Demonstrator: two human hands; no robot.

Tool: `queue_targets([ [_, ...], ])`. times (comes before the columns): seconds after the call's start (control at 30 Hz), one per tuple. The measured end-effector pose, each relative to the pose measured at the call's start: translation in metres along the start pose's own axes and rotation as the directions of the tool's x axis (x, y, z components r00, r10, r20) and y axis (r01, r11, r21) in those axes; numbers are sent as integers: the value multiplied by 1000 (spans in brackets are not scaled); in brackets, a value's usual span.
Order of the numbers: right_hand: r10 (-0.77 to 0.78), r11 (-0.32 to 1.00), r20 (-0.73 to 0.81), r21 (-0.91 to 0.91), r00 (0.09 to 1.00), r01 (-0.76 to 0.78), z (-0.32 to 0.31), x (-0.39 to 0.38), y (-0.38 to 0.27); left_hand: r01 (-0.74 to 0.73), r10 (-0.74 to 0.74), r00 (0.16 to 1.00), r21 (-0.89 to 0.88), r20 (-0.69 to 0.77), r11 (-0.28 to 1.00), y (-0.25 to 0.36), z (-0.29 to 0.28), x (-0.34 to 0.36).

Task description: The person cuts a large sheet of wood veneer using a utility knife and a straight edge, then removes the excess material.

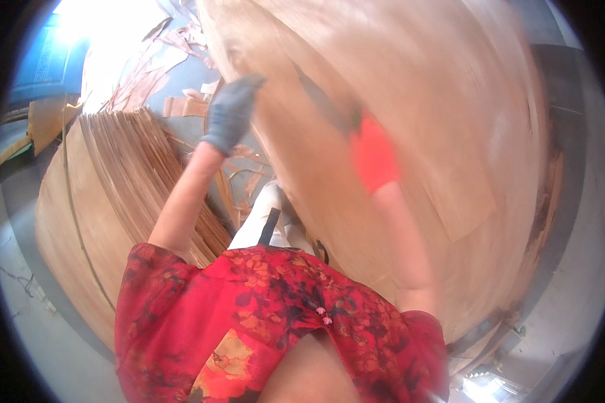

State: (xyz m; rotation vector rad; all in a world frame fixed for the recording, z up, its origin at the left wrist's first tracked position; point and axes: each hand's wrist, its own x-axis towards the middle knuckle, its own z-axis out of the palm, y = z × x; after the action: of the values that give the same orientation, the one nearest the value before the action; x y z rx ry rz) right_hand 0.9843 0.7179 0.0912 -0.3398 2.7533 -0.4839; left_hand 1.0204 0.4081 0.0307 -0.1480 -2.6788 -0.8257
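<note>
My right hand (373, 153), in a bright red-orange glove, is closed round a knife (321, 101). Its long dark blade slants toward the far left over a large stack of thin wood veneer sheets (410, 87). Motion blurs both hand and blade, so whether the blade touches the top sheet is unclear. My left hand (234, 113) wears a grey-blue glove and is at the left edge of the veneer stack. Its fingers are smeared, and anything inside them is hidden.
At my left stands another pile of veneer (114, 161), its sheet edges showing and a cord (70, 188) across it. Torn veneer scraps (165, 64) litter the grey floor beyond. A blue object (47, 60) is at the far left. My foot (269, 195) is between the piles.
</note>
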Motion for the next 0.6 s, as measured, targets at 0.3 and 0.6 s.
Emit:
queue_targets([
  [0.3,113,984,1,-138,994,-112,51,47,-25,-246,215,942,96,258,964,49,98,53],
  [0.6,27,996,-104,-86,994,-37,46,-107,64,-191,195,966,-39,167,981,43,100,66],
])
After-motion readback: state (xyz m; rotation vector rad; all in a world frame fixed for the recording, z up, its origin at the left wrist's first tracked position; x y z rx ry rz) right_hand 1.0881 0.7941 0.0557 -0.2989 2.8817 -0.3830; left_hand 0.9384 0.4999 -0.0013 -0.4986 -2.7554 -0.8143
